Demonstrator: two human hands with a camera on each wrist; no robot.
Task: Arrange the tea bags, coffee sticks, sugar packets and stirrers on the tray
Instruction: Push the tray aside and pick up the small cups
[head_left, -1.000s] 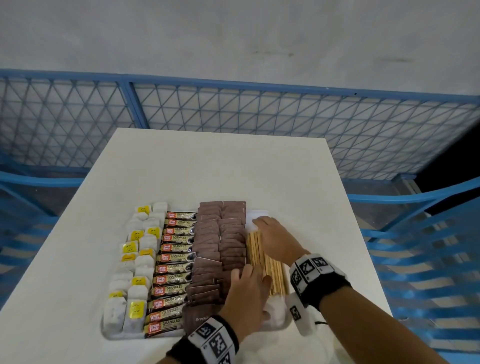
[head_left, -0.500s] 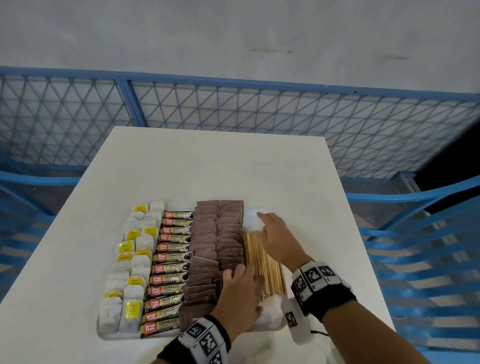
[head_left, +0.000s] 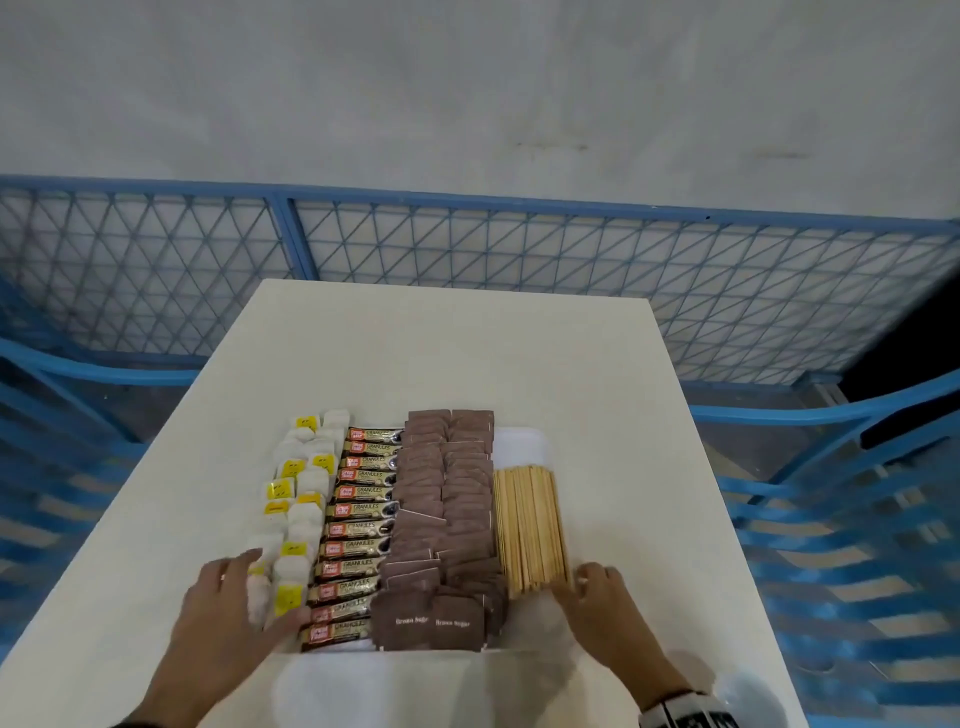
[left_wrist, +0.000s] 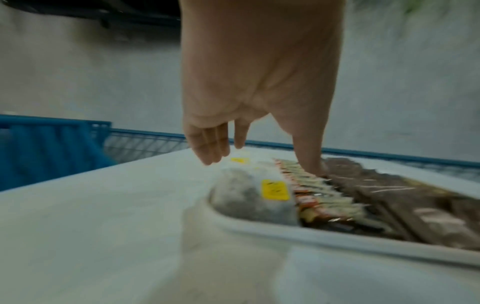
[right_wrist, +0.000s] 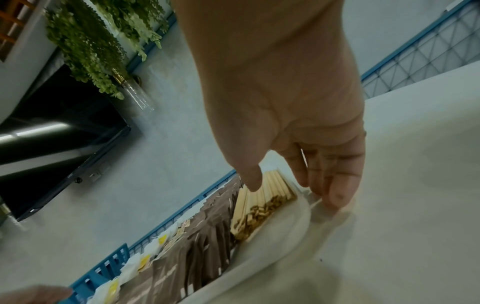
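I had both hands at the near corners of the tray (head_left: 519, 441), which sat on the white table (head_left: 467, 338). The step, as I judged it, was squaring the tray, so I would push evenly from both sides and stay low, or the rows could slide.

Left hand (head_left: 228, 613) lay with fingers straight and spread, thumb over the coffee sticks (head_left: 363, 509), other fingers by the tea bags (head_left: 301, 499); it held nothing. Right hand (head_left: 597, 597) had fingers straight and close together, tips at the tray's right rim just beside the stirrers (head_left: 530, 530); no grip seen.

The tray looked full: white tea bags with yellow tags on the left, then coffee sticks, then two columns of brown sugar packets (head_left: 447, 509), and stirrers bundled on the right. A few near packets sat skewed.
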